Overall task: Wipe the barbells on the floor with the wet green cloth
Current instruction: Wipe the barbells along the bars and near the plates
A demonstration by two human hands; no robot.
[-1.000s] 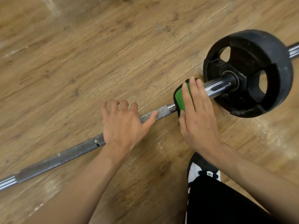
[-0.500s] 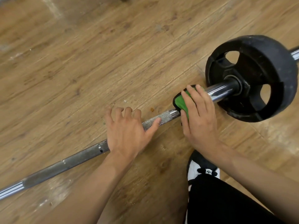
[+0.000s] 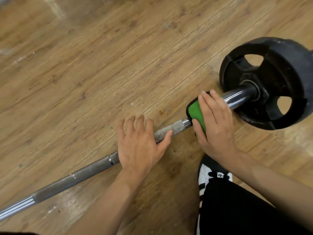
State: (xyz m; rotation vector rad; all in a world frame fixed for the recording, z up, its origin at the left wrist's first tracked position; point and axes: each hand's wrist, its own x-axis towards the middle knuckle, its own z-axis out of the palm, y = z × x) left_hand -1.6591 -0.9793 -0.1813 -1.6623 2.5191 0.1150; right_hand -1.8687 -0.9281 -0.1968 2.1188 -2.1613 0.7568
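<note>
Barbell (image 3: 76, 177): lies on the floor, running from the lower left corner up to the right edge.
Knurled section (image 3: 176, 128): pale grey, bare between the two hands.
Green cloth (image 3: 194, 111): dark-edged, wrapped over the bar where the thin shaft meets the thicker chrome sleeve (image 3: 237, 99).
Right hand (image 3: 215, 126): laid over the cloth and clasping it to the bar, fingers draped across the top, thumb pressed against the cloth's near side.
Left hand (image 3: 140, 143): palm down across the shaft, fingers spread and bent with their tips at the floor on the far side, thumb resting along the knurling; it holds nothing else.
Gap between hands: small, the thumb tip near the cloth but apart from it.
Weight plate (image 3: 271, 78): black, with grip cut-outs, standing on the sleeve just beyond the right hand.
Floor (image 3: 84, 73): wood-grain planks, scuffed, with pale flecks near the bar.
Shoe (image 3: 205, 173): black and white, planted below the right wrist.
Trouser leg (image 3: 237, 211): black, filling the lower right.
</note>
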